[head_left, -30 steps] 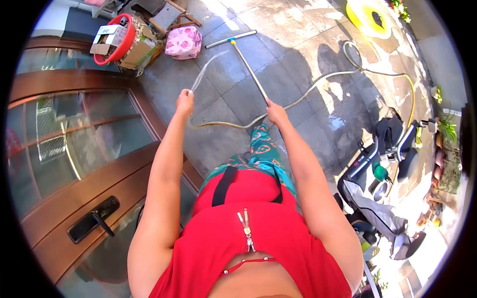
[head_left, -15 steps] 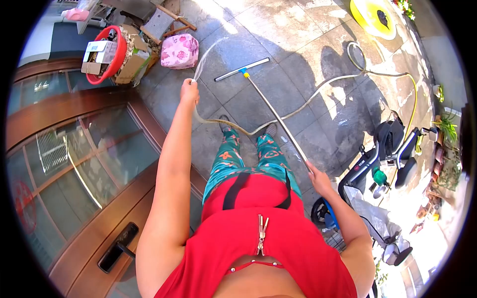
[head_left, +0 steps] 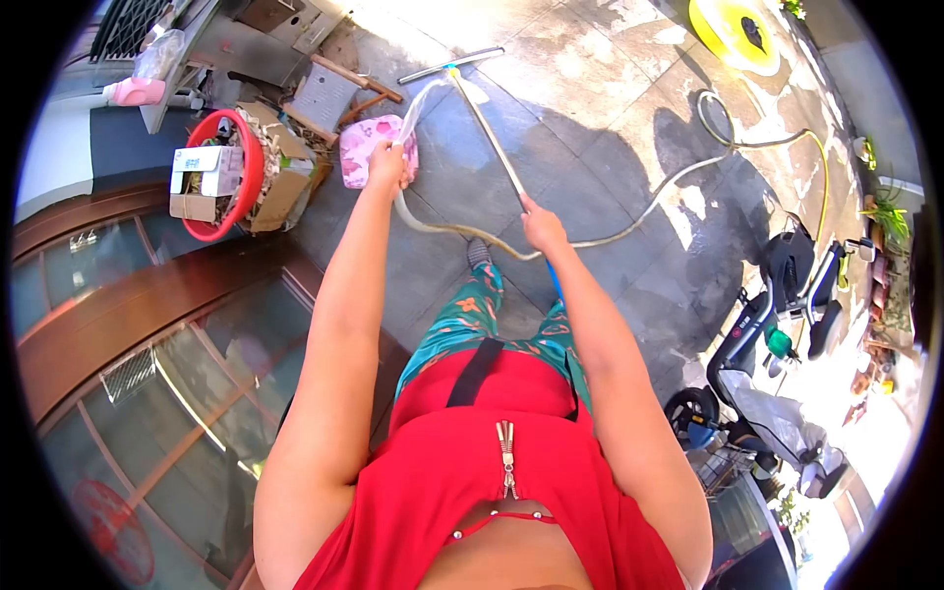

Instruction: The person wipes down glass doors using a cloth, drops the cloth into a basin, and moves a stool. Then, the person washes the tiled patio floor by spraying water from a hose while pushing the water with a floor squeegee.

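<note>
At the left, a red basket (head_left: 256, 167) was filled with boxes. A pink floral bundle (head_left: 356, 157) was partly hidden by the left hand (head_left: 389, 169), in whose curled fingers a hose (head_left: 433, 229) was gripped; water was arced from it toward the blade of a floor squeegee (head_left: 489, 138). The blade was rested on the paving (head_left: 590, 147), the pole clasped in the closed right hand (head_left: 544, 226). Farther right, an electric scooter (head_left: 739, 329) was parked.

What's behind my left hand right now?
Behind your left hand, which grips the hose, is a pink floral block; its left side and a strip on the right show. The part covered by your hand can't be seen.
</note>
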{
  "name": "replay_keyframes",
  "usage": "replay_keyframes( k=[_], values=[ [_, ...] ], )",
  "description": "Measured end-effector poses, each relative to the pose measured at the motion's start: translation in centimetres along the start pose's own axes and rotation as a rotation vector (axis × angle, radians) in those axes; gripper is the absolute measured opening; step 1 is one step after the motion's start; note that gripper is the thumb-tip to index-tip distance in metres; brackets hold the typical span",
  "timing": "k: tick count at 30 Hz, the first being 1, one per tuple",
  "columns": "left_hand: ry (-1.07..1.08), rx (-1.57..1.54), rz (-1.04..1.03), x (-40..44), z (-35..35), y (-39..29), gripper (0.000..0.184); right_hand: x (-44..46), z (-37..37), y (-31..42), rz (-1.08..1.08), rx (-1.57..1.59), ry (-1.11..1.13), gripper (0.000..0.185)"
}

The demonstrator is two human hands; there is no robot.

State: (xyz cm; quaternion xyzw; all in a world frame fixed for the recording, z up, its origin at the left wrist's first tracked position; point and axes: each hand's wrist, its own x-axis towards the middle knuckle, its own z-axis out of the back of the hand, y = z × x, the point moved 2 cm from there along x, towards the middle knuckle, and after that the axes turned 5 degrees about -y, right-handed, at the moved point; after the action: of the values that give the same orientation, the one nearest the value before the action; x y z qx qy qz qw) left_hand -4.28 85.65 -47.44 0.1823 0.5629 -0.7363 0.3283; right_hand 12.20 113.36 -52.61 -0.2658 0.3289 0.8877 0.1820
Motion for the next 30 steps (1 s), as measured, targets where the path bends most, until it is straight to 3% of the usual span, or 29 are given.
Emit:
replay_keyframes(
  k=[3, 5, 10, 13, 16, 24, 27, 30],
  values=[
    [-0.002, 0.013, -0.019, 3.3, 1.8, -2.9, 0.021, 0.3, -0.9, -1.5, 0.084, 0.084, -0.049, 0.053],
    [0.004, 0.047, -0.015, 4.9, 2.5, -4.2, 0.023, -3.2, 0.6, -3.3, -0.042, 0.043, 0.024, 0.052],
    [-0.07, 0.129, -0.054, 8.2, 2.7, -6.7, 0.017, -14.6, 4.4, -8.2, -0.108, -0.158, 0.025, 0.054],
    [-0.075, 0.114, -0.036, 10.1, 2.6, -8.3, 0.017, -15.5, 6.7, -8.3, -0.177, -0.227, 0.081, 0.054],
    [-0.098, 0.076, -0.018, 11.3, 1.9, -9.9, 0.014, -11.4, 8.2, -6.5, -0.128, -0.211, 0.1, 0.054],
    [-0.171, -0.087, 0.085, 14.2, 0.7, -13.5, 0.009, 16.2, 8.2, 5.8, 0.093, -0.251, 0.015, 0.052],
    [-0.135, -0.117, 0.132, 16.6, 0.3, -13.9, 0.007, 19.1, 8.7, 8.0, 0.126, -0.249, -0.009, 0.054],
    [-0.11, -0.124, 0.177, 18.3, 0.3, -13.3, 0.006, 16.6, 11.1, 6.2, 0.089, -0.296, 0.098, 0.054]
  ],
)
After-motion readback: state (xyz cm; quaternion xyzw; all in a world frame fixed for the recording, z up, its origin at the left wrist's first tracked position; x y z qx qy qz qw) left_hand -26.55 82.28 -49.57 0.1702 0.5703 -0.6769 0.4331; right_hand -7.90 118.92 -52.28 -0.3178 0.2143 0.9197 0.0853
